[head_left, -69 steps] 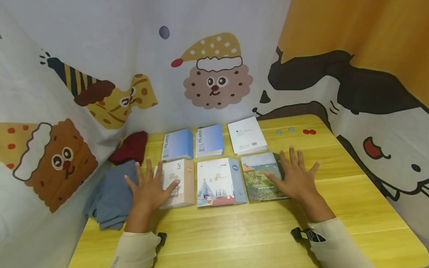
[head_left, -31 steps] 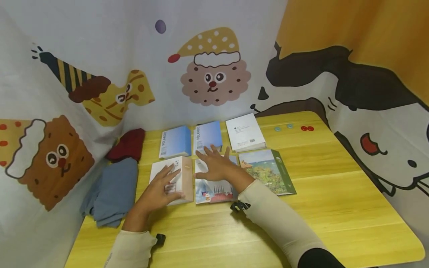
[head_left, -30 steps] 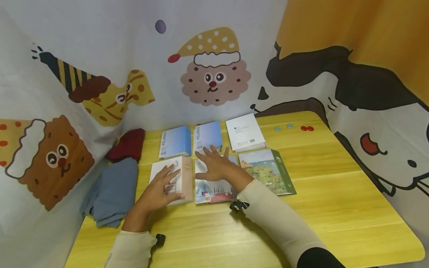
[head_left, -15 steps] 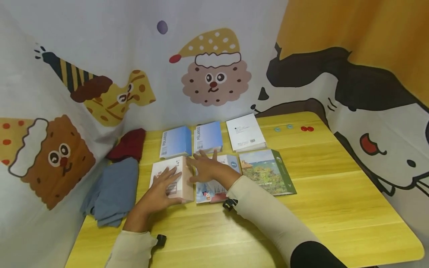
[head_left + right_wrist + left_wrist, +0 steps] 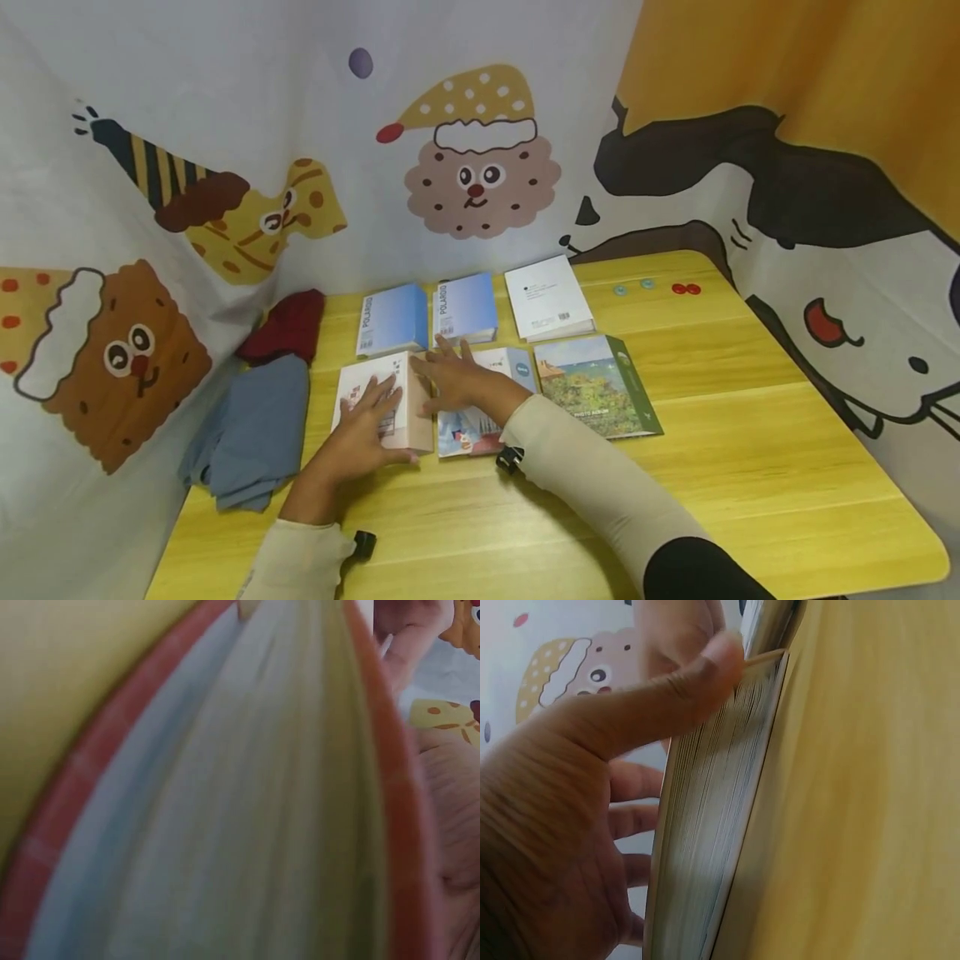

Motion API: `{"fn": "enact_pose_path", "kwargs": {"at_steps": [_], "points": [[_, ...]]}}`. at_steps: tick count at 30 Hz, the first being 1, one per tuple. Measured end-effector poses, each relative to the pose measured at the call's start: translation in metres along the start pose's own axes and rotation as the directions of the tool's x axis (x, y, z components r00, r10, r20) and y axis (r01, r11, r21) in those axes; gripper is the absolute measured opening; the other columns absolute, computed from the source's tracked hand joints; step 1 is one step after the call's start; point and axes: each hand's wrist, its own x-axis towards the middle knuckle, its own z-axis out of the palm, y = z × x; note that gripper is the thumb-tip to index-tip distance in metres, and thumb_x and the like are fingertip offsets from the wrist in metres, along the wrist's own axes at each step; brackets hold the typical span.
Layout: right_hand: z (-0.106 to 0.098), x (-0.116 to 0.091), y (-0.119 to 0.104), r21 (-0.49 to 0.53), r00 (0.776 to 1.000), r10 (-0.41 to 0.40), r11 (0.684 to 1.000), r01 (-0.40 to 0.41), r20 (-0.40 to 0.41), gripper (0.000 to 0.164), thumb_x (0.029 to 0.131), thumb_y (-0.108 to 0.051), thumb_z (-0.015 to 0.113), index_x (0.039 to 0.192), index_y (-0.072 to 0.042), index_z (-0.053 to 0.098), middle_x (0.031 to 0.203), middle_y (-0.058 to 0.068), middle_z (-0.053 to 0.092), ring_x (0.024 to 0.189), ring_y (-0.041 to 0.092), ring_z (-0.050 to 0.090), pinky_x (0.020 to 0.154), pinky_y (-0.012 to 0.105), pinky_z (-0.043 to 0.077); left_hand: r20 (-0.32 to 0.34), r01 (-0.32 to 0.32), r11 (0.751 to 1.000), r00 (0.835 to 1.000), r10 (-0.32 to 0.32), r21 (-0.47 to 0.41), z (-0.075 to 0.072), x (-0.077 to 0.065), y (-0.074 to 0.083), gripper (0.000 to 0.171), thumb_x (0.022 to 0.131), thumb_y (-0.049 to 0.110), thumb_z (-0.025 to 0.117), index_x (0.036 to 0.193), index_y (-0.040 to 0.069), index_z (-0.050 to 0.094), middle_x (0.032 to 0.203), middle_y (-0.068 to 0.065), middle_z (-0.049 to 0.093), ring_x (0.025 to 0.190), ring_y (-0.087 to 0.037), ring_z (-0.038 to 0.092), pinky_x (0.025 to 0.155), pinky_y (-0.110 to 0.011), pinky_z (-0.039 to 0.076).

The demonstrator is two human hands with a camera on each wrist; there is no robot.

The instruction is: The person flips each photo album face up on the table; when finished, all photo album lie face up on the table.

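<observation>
In the head view my left hand (image 5: pixel 363 433) lies with spread fingers over the white cover of the front-left photo album (image 5: pixel 375 371), which has a beige spine. Its thumb reaches along the near edge toward the spine; the left wrist view shows that thumb (image 5: pixel 652 701) across the page ends (image 5: pixel 705 795). My right hand (image 5: pixel 465 383) reaches over the middle album with the tent picture (image 5: pixel 468 433), its fingertips at the beige spine. That middle album's red-edged cover (image 5: pixel 397 795) fills much of the right wrist view. A landscape album (image 5: pixel 592 383) lies to its right.
Behind stand two blue albums (image 5: pixel 392 318) (image 5: pixel 465 307) and a white one (image 5: pixel 549 296), flat on the yellow table (image 5: pixel 750 467). Folded grey-blue cloth (image 5: pixel 258 425) and a dark red cloth (image 5: pixel 288 325) lie left. Small red (image 5: pixel 686 289) and teal rings (image 5: pixel 620 291) sit at back right.
My right hand has moved left from the landscape album, over the middle album, to the front-left album's spine. My left hand has shifted slightly right and down, its thumb now at the near edge.
</observation>
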Motion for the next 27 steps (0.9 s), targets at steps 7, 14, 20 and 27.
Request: {"fn": "enact_pose_path", "kwargs": {"at_steps": [7, 14, 20, 27], "points": [[0.006, 0.006, 0.004, 0.045, 1.000, -0.003, 0.999, 0.003, 0.003, 0.106, 0.095, -0.058, 0.081, 0.176, -0.025, 0.022, 0.181, 0.012, 0.030, 0.174, 0.037, -0.003, 0.137, 0.065, -0.007, -0.010, 0.032, 0.996, 0.999, -0.031, 0.078, 0.004, 0.004, 0.007, 0.123, 0.071, 0.055, 0.101, 0.164, -0.002, 0.045, 0.174, -0.026, 0.037, 0.164, -0.060, 0.021, 0.110, -0.099, 0.015], [0.001, -0.001, 0.000, 0.043, 1.000, -0.019, 0.999, 0.019, -0.007, 0.105, 0.096, -0.055, 0.080, 0.177, -0.021, 0.021, 0.181, 0.014, 0.030, 0.173, 0.038, -0.001, 0.137, 0.067, -0.005, -0.035, 0.037, 0.993, 0.999, -0.034, 0.110, 0.009, 0.005, 0.005, 0.117, 0.074, 0.056, 0.099, 0.163, -0.001, 0.048, 0.172, -0.025, 0.040, 0.164, -0.058, 0.022, 0.110, -0.098, 0.019], [0.002, 0.000, 0.002, 0.072, 0.999, -0.031, 0.997, 0.034, -0.034, 0.104, 0.094, -0.054, 0.083, 0.175, -0.020, 0.027, 0.179, 0.013, 0.035, 0.173, 0.039, 0.004, 0.136, 0.069, -0.003, -0.045, 0.015, 0.992, 0.999, -0.009, 0.129, 0.008, 0.003, 0.006, 0.115, 0.076, 0.056, 0.098, 0.161, -0.003, 0.049, 0.170, -0.027, 0.042, 0.163, -0.058, 0.025, 0.108, -0.098, 0.023], [0.002, -0.004, 0.009, 0.205, 0.989, -0.108, 0.971, 0.127, -0.100, 0.096, 0.094, -0.044, 0.086, 0.171, -0.013, 0.038, 0.177, 0.021, 0.034, 0.171, 0.046, 0.008, 0.137, 0.069, 0.000, -0.060, -0.003, 0.997, 0.998, 0.008, 0.073, 0.004, 0.000, 0.002, 0.112, 0.080, 0.055, 0.095, 0.163, -0.002, 0.046, 0.172, -0.027, 0.040, 0.163, -0.057, 0.027, 0.110, -0.097, 0.022]]}}
